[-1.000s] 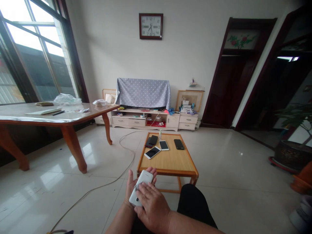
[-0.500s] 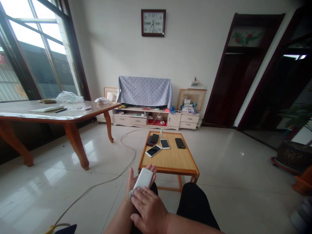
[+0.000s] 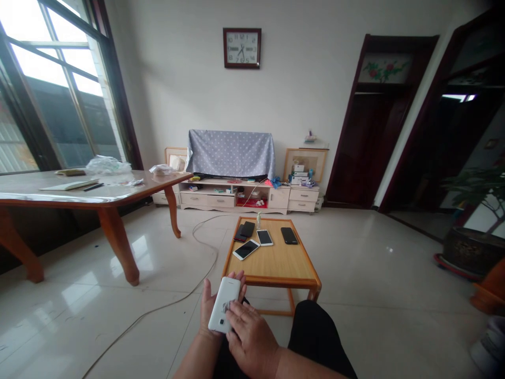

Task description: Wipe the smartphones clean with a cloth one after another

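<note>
My left hand (image 3: 206,311) holds a white smartphone (image 3: 231,288) on its palm, back side up, the camera lens toward me. The thumb stands out to the left, and other fingertips show past the phone's far end. With its fingers together, my right hand (image 3: 254,334) presses a small grey cloth (image 3: 226,307) against the middle of the phone's back. Both hands are above my lap, just before the low wooden table (image 3: 272,266). On that table lie two white phones with dark screens, the nearer one (image 3: 246,249) tilted, the other (image 3: 264,238) behind it.
A black phone (image 3: 289,236) lies on the table's right side, dark phones (image 3: 244,230) overlap at its left. A small clear bottle (image 3: 259,222) stands at the back. A cable (image 3: 158,310) crosses the floor. A larger table (image 3: 118,195) is on the left.
My right hand and the cloth have moved from the phone's near end to its middle, uncovering the camera lens. The phone has turned more upright in view, and the view has shifted slightly.
</note>
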`<control>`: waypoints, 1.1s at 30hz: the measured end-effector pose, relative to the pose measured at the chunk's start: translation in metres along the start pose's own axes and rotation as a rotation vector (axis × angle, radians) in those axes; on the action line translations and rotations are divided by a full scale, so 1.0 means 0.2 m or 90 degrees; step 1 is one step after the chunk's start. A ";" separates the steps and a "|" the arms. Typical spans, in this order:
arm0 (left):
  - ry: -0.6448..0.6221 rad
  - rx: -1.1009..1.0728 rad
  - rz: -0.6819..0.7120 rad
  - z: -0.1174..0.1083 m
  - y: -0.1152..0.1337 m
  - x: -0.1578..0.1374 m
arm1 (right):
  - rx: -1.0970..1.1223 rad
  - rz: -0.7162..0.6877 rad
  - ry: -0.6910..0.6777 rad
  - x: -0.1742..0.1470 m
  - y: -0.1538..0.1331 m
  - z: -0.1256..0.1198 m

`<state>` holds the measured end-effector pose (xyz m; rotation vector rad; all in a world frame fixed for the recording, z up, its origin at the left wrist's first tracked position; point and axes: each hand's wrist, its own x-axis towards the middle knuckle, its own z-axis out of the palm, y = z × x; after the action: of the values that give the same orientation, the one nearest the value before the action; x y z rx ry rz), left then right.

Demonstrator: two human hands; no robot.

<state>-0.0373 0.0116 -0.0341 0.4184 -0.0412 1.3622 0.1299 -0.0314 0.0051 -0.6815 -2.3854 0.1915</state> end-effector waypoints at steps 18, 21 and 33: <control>0.286 -0.022 0.101 -0.03 -0.01 0.16 | -0.028 -0.082 0.149 0.07 0.00 -0.06; 0.311 -0.016 0.091 0.05 -0.02 0.23 | -0.002 -0.082 0.205 0.14 -0.02 -0.12; 0.257 0.017 0.118 0.35 -0.03 0.28 | 0.077 -0.030 0.219 0.15 -0.07 -0.26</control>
<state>-0.0040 0.0405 0.0444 0.1584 0.2767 1.6103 0.1359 -0.0296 0.0660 -0.5519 -2.0404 0.1806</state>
